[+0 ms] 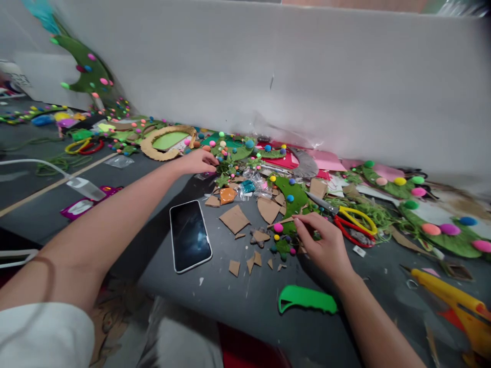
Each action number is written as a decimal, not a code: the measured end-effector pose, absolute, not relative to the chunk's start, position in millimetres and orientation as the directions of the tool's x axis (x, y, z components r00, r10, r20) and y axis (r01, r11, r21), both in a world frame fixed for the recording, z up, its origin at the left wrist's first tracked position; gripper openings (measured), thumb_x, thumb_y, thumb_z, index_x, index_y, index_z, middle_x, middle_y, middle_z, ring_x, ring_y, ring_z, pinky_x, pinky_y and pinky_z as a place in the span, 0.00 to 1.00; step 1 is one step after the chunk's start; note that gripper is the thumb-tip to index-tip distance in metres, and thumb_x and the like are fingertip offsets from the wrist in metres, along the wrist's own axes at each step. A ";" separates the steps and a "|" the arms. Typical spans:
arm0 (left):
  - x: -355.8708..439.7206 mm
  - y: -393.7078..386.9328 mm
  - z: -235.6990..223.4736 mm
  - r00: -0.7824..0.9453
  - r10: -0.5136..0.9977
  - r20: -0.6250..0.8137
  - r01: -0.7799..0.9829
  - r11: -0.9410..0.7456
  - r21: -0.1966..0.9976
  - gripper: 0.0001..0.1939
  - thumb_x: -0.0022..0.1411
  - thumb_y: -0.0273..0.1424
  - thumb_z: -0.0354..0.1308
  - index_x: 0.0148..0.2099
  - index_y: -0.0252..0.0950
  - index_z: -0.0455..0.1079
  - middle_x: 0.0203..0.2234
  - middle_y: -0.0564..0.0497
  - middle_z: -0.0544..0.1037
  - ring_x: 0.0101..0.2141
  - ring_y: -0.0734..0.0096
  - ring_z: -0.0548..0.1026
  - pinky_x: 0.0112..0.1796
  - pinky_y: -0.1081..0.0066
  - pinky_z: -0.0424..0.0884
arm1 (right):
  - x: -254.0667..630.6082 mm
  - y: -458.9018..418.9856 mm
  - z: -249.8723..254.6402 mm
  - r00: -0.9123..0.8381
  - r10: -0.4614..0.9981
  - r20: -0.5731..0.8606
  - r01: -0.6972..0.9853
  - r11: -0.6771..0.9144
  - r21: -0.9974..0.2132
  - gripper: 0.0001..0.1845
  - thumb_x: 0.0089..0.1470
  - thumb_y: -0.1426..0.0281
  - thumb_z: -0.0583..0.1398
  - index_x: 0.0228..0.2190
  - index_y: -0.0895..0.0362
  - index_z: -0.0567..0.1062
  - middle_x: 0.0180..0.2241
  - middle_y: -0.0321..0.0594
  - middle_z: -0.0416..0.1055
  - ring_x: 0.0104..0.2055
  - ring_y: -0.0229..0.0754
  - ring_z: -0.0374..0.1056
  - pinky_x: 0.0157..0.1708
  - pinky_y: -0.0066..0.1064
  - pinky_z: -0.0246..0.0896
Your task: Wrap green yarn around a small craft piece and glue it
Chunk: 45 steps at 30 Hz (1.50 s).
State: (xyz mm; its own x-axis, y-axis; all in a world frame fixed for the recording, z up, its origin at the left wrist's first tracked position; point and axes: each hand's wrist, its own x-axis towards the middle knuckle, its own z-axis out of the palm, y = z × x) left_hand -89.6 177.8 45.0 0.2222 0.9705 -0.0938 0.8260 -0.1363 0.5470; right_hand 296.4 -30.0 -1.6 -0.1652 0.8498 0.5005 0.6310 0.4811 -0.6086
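Tan cardboard strip (pixel 286 221), thin and stiff-looking, lies pinched between thumb and forefinger of the right hand (pixel 322 245). Long axis runs toward 9 o'clock from the fingers (12 = away from the person), its free end above the table (pixel 230 294) near a pink pom-pom (pixel 278 228). Right hand is clearly the nearer; left hand (pixel 197 161) is at 10 o'clock of it, fingers loosely bent beside felt sprigs and pom-poms; whether they grip anything, cannot tell.

Materials: green felt crescent (pixel 292 197), matte, dotted with fuzzy balls, at 12 o'clock from the right fingertips. Scissors (pixel 355 221), looped handles red and yellow, at 3. Ribbed green plastic handle (pixel 307 299) at 6. Angular cardboard scraps (pixel 235 219) and glossy dark-screened phone (pixel 191 236) toward 9.
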 end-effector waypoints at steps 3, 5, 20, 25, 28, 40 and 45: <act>-77.7 172.5 30.9 0.224 0.973 -0.059 0.844 -0.163 0.510 0.18 0.71 0.38 0.62 0.58 0.33 0.72 0.52 0.43 0.77 0.50 0.59 0.78 0.51 0.54 0.78 | 296.8 -29.5 -1.9 -0.158 0.848 0.506 0.624 0.483 -0.615 0.08 0.68 0.66 0.60 0.40 0.55 0.80 0.36 0.39 0.77 0.34 0.36 0.69 0.36 0.30 0.65; -69.5 173.1 21.2 0.195 0.981 -0.003 0.843 -0.166 0.511 0.19 0.71 0.38 0.62 0.58 0.34 0.72 0.54 0.43 0.77 0.51 0.58 0.77 0.52 0.53 0.78 | 297.4 -29.7 -1.8 -0.156 0.847 0.508 0.619 0.484 -0.618 0.09 0.68 0.66 0.61 0.40 0.55 0.80 0.36 0.39 0.77 0.34 0.37 0.70 0.36 0.30 0.65; -114.3 141.1 74.2 -0.137 0.959 0.250 0.226 -0.215 0.950 0.20 0.71 0.39 0.62 0.60 0.37 0.69 0.48 0.49 0.77 0.43 0.70 0.79 0.47 0.64 0.79 | 303.8 -25.0 -2.8 -0.088 0.885 0.457 0.561 0.423 -0.712 0.12 0.66 0.61 0.61 0.36 0.56 0.80 0.32 0.40 0.76 0.32 0.39 0.68 0.34 0.32 0.63; -48.0 90.6 95.7 0.073 0.963 0.261 0.118 -0.268 0.956 0.11 0.67 0.27 0.64 0.51 0.37 0.72 0.34 0.52 0.80 0.31 0.72 0.79 0.36 0.67 0.79 | 297.5 -30.3 26.8 -0.089 0.917 0.388 0.478 0.381 -0.791 0.14 0.64 0.58 0.64 0.41 0.55 0.82 0.40 0.43 0.80 0.39 0.42 0.75 0.38 0.33 0.70; 13.1 59.7 100.7 0.339 0.898 0.280 0.067 -0.320 0.945 0.07 0.65 0.28 0.65 0.46 0.35 0.76 0.34 0.49 0.82 0.33 0.70 0.81 0.35 0.69 0.80 | 291.3 -40.4 53.0 -0.123 0.936 0.330 0.393 0.351 -0.850 0.27 0.61 0.56 0.66 0.58 0.51 0.75 0.53 0.42 0.78 0.49 0.44 0.77 0.44 0.34 0.75; 88.2 37.1 31.1 0.614 0.785 0.076 0.198 -0.247 0.948 0.08 0.66 0.30 0.63 0.45 0.34 0.80 0.38 0.46 0.84 0.31 0.73 0.79 0.33 0.72 0.77 | 334.8 -75.7 32.7 0.139 0.987 0.077 0.098 0.064 -0.993 0.16 0.56 0.55 0.70 0.33 0.57 0.81 0.26 0.38 0.74 0.27 0.35 0.69 0.27 0.27 0.67; 72.4 43.8 27.3 0.560 0.828 0.031 0.350 -0.270 0.897 0.08 0.66 0.28 0.62 0.46 0.35 0.81 0.38 0.46 0.85 0.32 0.70 0.80 0.35 0.70 0.78 | 340.7 -72.8 26.5 0.203 0.979 -0.014 -0.066 -0.001 -0.998 0.13 0.57 0.58 0.68 0.34 0.55 0.79 0.33 0.39 0.74 0.32 0.36 0.70 0.30 0.28 0.69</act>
